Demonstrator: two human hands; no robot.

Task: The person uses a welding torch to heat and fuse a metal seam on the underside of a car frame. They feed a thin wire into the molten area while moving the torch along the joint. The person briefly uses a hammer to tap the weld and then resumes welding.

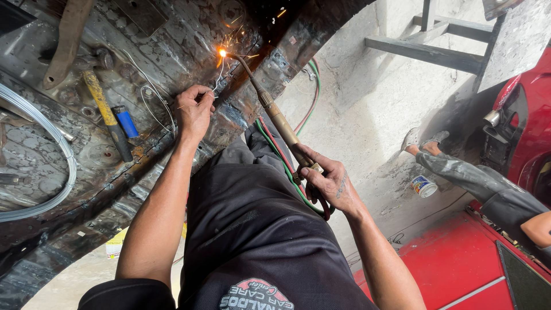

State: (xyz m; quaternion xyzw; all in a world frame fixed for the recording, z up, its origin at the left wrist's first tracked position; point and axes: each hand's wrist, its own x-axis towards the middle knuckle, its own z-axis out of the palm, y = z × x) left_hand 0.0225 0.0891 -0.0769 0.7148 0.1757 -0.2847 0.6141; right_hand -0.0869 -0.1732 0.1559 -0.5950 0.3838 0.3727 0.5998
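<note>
Hammer (106, 115), lighter (124, 121), wire coil (54, 143) beside left hand (194, 110); right hand (330, 182) holds torch (275, 117).

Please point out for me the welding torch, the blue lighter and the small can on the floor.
welding torch (279, 121): head view, on the brass tube above the handle.
blue lighter (125, 121): head view, on the middle of its body.
small can (423, 186): head view, on its side wall.

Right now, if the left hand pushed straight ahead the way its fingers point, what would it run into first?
Probably the thin wire the left hand pinches, then the glowing spot on the dark metal panel where the torch tip sparks. Depth is hard to judge from above.
</note>
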